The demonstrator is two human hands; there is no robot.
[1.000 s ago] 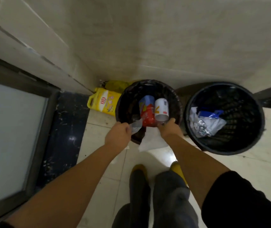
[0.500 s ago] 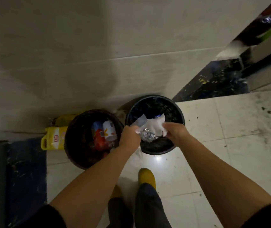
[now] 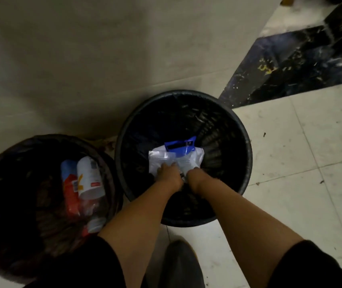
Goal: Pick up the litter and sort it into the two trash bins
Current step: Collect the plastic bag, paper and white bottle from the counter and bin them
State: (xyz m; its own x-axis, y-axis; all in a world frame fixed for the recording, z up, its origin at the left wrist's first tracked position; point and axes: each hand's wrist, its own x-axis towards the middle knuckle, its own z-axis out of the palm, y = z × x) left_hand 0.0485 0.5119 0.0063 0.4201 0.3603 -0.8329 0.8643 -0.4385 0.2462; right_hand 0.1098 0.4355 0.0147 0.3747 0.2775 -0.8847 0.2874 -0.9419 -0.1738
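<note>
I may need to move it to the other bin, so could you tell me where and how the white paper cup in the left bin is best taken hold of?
Grip the white paper cup around its side wall near the wider open end. It lies on its side atop the other litter in the left black bin, so a hand could come straight down from above, fingers across the wall; the red packet crowds one side.

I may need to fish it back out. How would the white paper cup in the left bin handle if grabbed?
The white paper cup probably feels light and crushes easily. It lies on its side atop a red wrapper, so a nudge could roll it deeper into the left bin.
</note>
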